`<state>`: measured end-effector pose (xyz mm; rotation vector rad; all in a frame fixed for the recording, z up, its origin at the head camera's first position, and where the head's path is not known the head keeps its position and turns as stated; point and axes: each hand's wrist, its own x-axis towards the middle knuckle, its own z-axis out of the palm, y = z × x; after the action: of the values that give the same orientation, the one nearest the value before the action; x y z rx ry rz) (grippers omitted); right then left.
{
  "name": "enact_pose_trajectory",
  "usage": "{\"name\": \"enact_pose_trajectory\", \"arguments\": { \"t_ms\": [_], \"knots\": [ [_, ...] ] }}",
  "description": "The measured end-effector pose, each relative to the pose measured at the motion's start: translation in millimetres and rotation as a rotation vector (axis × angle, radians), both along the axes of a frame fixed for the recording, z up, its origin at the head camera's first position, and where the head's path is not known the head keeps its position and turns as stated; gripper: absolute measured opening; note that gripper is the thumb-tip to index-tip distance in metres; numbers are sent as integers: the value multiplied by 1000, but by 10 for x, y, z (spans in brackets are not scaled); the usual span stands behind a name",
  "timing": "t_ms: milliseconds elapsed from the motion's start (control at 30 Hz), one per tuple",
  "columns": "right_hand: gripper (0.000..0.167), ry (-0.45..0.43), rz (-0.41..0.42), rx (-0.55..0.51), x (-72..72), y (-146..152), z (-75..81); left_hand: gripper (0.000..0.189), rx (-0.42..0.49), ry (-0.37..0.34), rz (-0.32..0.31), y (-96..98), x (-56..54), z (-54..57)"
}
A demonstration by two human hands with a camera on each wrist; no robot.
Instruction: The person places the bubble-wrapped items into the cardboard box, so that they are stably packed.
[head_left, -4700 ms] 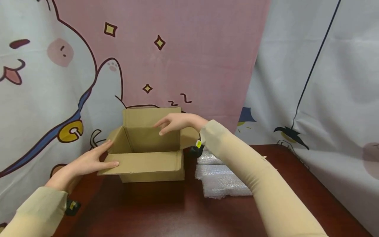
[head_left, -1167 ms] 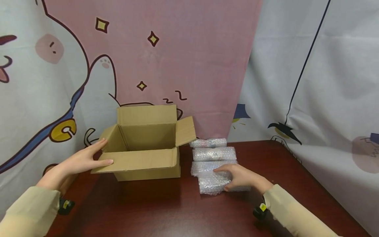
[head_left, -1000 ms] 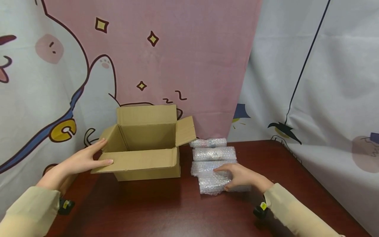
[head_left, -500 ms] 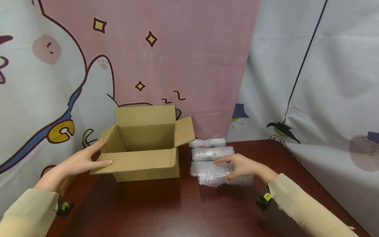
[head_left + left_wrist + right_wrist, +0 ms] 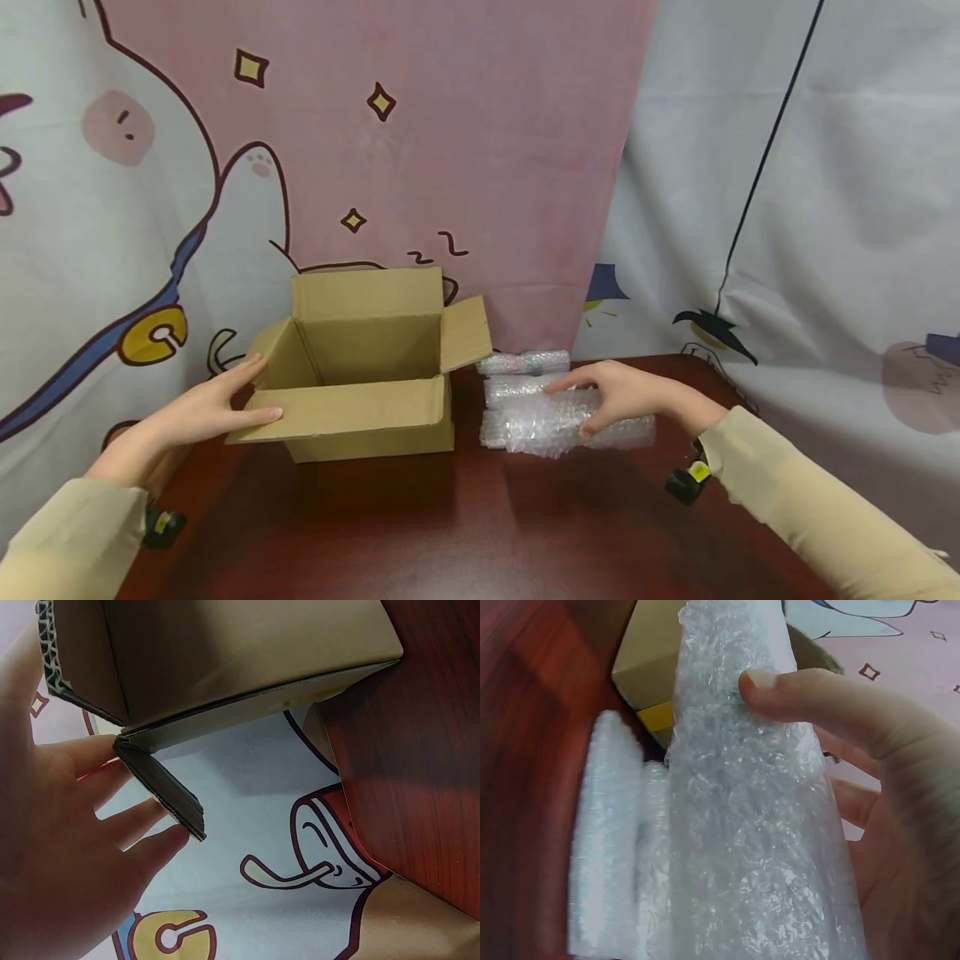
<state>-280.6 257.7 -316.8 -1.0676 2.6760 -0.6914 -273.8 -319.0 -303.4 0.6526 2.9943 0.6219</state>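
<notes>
An uncovered cardboard box stands on the table with its flaps spread outward. My left hand rests at its left corner, thumb on the front flap. In the left wrist view, that hand's fairly straight fingers touch the side flap. My right hand holds a bubble-wrapped package raised above the table. In the right wrist view, the thumb lies across the package and the fingers go round its far side. The wrapping hides the contents.
Several other bubble-wrapped packages lie in a row right of the box, including a rear one; the held package partly covers the nearer ones. The dark red table extends toward me. A printed cloth hangs behind.
My right hand came from over the box to the nearest package, gripped it, then lifted it up and slightly away from me. My left hand stays on the box's flaps.
</notes>
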Motion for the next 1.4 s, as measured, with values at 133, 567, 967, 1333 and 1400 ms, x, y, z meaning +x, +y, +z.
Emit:
{"name": "enact_pose_trajectory", "arguments": {
  "t_ms": [133, 567, 967, 1333, 1400],
  "knots": [
    [67, -7, 16, 9, 24, -22, 166, 96, 8, 0, -4, -11, 17, 3],
    [65, 5, 54, 48, 18, -145, 603, 97, 5, -16, 4, 8, -1, -38],
    [65, 24, 88, 50, 0, -426, 1008, 96, -6, -7, -3, 18, 13, -20],
    [65, 53, 125, 50, -102, -755, 1208, 96, -15, 9, -2, 21, 37, 11],
    [64, 59, 124, 44, -122, -822, 1237, 96, -16, 11, -3, 21, 38, 15]
  ]
}}
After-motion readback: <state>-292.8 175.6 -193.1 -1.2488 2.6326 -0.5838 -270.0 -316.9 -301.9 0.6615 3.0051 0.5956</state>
